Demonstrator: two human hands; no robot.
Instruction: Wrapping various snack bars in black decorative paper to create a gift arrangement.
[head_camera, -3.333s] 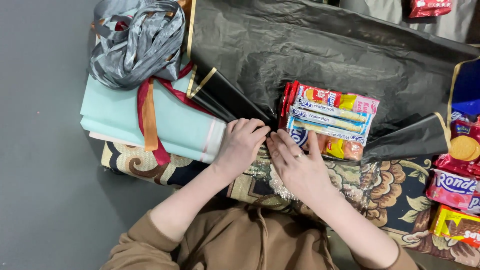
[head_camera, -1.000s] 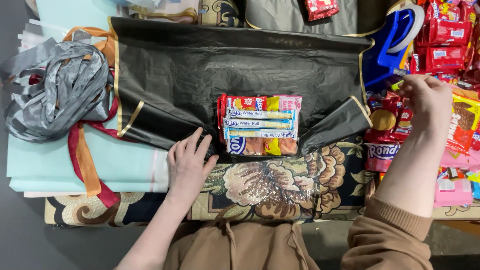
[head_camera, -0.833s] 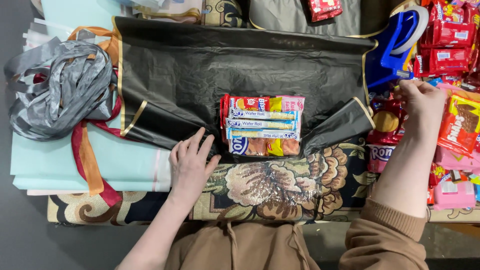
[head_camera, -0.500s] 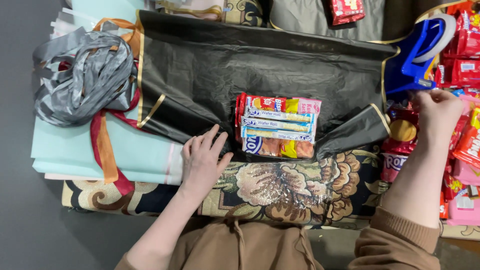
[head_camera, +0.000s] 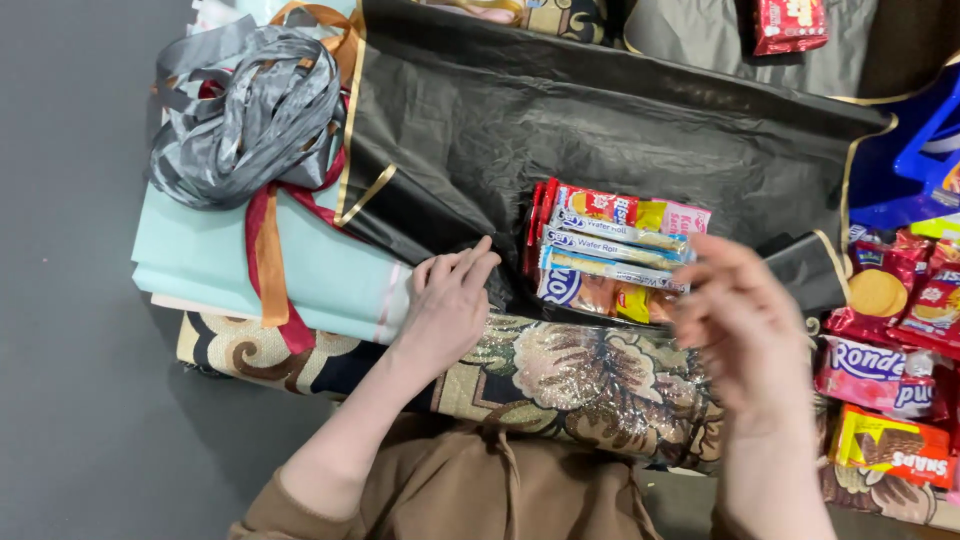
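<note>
A bundle of colourful snack packets (head_camera: 610, 252) lies on a black wrapping sheet with a gold edge (head_camera: 620, 120). My left hand (head_camera: 447, 300) rests flat on the sheet's near left fold, just left of the bundle, fingers together. Raised in front of the bundle's right end is my right hand (head_camera: 740, 325), blurred by motion, fingers loosely curled; I see nothing in it. Both sleeves are brown.
A heap of grey ribbon (head_camera: 245, 105) and red and orange ribbons lie on pale teal paper sheets (head_camera: 210, 265) at the left. More snack packets (head_camera: 890, 340) pile up at the right by a blue basket (head_camera: 915, 170). A patterned brocade cloth (head_camera: 570, 375) covers the near edge.
My right hand has come back from the snack pile at the right to just right of the bundle. The left hand has stayed on the sheet's fold. The view has shifted right.
</note>
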